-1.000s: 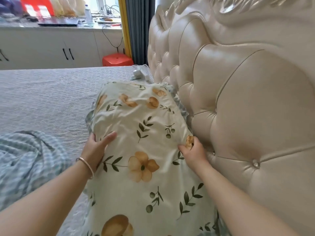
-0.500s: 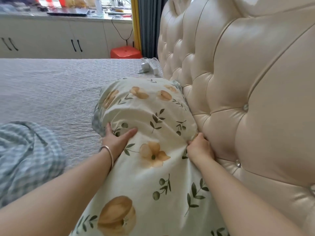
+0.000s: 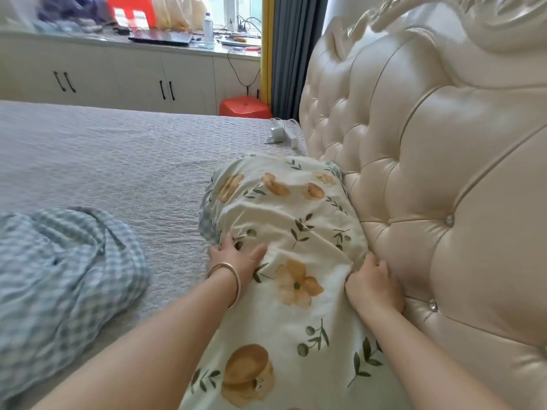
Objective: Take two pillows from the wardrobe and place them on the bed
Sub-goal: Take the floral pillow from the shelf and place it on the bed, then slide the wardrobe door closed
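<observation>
A cream pillow [image 3: 284, 220] printed with orange flowers and green leaves lies on the grey quilted bed [image 3: 112, 161], its long side against the tufted headboard [image 3: 414, 179]. My left hand [image 3: 236, 257], with a bangle on the wrist, lies flat with fingers spread on the pillow's left edge. My right hand [image 3: 374, 284] is tucked between the pillow's right edge and the headboard, with its fingers curled into the fabric. Whether a second pillow lies under the near part of the floral cloth cannot be told.
A blue-and-white checked blanket [image 3: 59, 270] is bunched on the bed at the left. White chargers [image 3: 282, 134] lie at the far corner by the headboard. Beyond the bed stand white cabinets [image 3: 133, 75], an orange stool [image 3: 244, 106] and a grey curtain [image 3: 293, 54].
The view has lifted and pulled back. Both hands have slid along the pillow's sides, the right hand pushing deeper into the gap at the headboard.
</observation>
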`<state>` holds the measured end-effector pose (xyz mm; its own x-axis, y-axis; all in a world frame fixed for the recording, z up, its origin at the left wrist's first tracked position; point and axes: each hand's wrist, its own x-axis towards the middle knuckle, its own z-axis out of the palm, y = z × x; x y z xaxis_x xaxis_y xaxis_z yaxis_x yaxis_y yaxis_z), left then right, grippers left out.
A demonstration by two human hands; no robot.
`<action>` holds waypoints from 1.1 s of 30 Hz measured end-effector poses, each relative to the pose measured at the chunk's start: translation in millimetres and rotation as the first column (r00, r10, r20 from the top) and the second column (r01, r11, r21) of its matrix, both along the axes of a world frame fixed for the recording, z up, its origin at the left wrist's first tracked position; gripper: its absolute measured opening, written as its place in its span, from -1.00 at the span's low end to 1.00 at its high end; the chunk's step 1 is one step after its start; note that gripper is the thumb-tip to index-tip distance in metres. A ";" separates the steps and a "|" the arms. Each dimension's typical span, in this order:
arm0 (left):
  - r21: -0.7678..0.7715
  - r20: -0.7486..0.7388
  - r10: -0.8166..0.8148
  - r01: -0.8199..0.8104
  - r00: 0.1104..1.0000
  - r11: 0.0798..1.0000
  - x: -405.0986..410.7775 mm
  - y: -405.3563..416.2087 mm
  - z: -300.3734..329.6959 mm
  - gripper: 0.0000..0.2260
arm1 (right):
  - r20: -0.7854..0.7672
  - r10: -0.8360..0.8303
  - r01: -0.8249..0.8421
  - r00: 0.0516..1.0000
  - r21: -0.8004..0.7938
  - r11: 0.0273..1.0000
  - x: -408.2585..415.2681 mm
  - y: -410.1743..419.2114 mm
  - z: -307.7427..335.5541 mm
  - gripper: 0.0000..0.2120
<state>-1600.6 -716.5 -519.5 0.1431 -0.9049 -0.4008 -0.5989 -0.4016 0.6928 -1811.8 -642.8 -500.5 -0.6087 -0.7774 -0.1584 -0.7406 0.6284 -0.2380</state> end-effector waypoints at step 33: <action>-0.526 -0.039 0.675 -0.590 0.736 0.613 581.8 505.7 289.2 -0.86 | 0.546 0.758 -0.651 0.356 -0.437 0.621 657.3 363.6 249.1 -0.79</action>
<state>-1018.7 -210.8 -230.3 0.7719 -0.6223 0.1303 -0.4342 -0.3662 0.8230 -1154.5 -279.3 -251.5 0.3954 -0.9124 -0.1058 -0.5131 -0.1239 -0.8493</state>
